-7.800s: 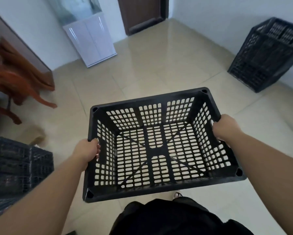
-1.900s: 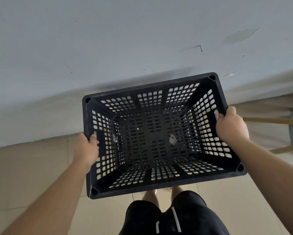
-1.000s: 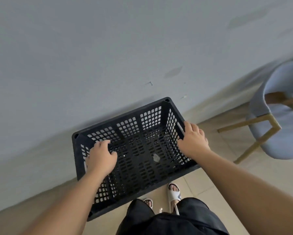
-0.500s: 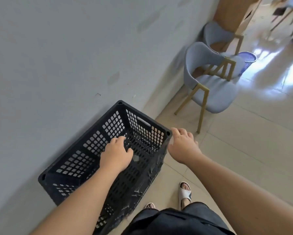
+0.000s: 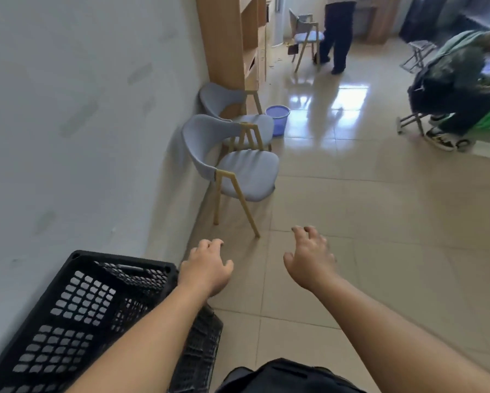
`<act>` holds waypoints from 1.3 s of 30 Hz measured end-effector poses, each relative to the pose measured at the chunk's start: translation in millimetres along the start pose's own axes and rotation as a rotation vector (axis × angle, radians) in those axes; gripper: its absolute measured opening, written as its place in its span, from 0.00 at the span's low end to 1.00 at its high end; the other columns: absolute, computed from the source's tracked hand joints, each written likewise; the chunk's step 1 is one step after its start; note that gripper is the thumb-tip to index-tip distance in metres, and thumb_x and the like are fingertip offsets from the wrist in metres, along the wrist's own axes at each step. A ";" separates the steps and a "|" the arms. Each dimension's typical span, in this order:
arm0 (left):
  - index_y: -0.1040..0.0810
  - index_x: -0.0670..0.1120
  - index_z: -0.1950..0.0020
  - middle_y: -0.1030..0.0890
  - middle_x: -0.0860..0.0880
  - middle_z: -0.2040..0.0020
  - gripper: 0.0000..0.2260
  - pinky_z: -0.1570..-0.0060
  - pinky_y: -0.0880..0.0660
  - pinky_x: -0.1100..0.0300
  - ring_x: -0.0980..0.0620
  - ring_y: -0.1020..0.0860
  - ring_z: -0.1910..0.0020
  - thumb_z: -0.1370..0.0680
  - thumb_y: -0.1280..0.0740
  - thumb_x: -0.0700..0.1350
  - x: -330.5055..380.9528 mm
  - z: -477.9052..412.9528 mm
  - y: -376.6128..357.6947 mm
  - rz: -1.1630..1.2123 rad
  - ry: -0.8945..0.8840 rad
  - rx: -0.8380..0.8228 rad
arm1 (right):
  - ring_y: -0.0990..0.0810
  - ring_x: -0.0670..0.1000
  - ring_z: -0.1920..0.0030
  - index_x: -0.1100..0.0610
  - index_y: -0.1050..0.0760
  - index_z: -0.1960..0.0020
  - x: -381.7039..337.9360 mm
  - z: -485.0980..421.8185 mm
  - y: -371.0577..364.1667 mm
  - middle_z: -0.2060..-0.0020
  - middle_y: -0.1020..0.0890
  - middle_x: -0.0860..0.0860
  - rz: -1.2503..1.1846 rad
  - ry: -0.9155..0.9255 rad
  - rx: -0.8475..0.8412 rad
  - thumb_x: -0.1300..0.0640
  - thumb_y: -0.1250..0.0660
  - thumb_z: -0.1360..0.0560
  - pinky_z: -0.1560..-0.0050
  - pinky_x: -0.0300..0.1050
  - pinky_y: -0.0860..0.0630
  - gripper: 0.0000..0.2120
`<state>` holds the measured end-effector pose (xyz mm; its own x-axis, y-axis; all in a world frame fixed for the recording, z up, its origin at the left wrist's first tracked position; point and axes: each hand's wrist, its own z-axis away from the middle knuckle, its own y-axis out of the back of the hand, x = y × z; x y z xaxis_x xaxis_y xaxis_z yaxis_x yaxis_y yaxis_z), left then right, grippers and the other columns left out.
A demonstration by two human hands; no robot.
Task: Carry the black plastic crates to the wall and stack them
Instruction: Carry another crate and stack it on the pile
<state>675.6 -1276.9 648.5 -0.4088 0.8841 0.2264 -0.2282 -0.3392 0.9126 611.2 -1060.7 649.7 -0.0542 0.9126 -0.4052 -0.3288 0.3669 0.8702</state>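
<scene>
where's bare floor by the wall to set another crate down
Bare tile lies by the wall between the crate and the near chair, a narrow patch. Wider bare tile spreads right of the right hand, toward the seated person. Farther along the wall it is crowded: the far chair, a bucket and a shelf.

One wide-angle camera worn on the person's head looks forward and down along the wall (image 5: pixel 68 137) on the left, close above the left hand (image 5: pixel 207 268) and right hand (image 5: pixel 309 259), with the black crate (image 5: pixel 76 316) at near left and the tiled floor (image 5: pixel 379 251) running far.
</scene>
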 end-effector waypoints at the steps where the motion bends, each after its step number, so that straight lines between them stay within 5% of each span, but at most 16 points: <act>1: 0.36 0.53 0.23 0.34 0.48 0.24 0.26 0.36 0.30 0.47 0.45 0.32 0.29 0.20 0.41 0.58 27.1 -5.3 -2.2 -0.016 -0.038 -0.008 | 0.40 0.59 0.26 0.50 0.42 0.22 22.3 -2.9 12.2 0.22 0.41 0.52 -0.019 -0.035 0.029 0.49 0.38 0.22 0.33 0.60 0.31 0.30; 15: 0.34 0.52 0.23 0.32 0.49 0.25 0.25 0.34 0.31 0.47 0.46 0.32 0.28 0.20 0.40 0.57 345.1 -36.3 -50.3 -0.099 -0.490 -0.074 | 0.37 0.59 0.28 0.52 0.43 0.21 276.9 5.3 129.5 0.25 0.39 0.55 -0.151 -0.467 0.245 0.49 0.39 0.20 0.36 0.57 0.28 0.30; 39: 0.35 0.53 0.23 0.32 0.50 0.26 0.25 0.37 0.28 0.48 0.45 0.29 0.30 0.20 0.40 0.57 735.5 -206.3 -105.0 -0.328 -1.134 -0.303 | 0.36 0.59 0.29 0.50 0.42 0.22 494.9 -114.3 263.8 0.27 0.37 0.53 -0.423 -1.200 0.464 0.50 0.39 0.21 0.37 0.57 0.30 0.29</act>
<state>216.6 -657.4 649.0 0.6761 0.6695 0.3075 -0.4345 0.0252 0.9003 389.8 -533.0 646.6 0.8989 0.2219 -0.3779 0.2430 0.4653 0.8512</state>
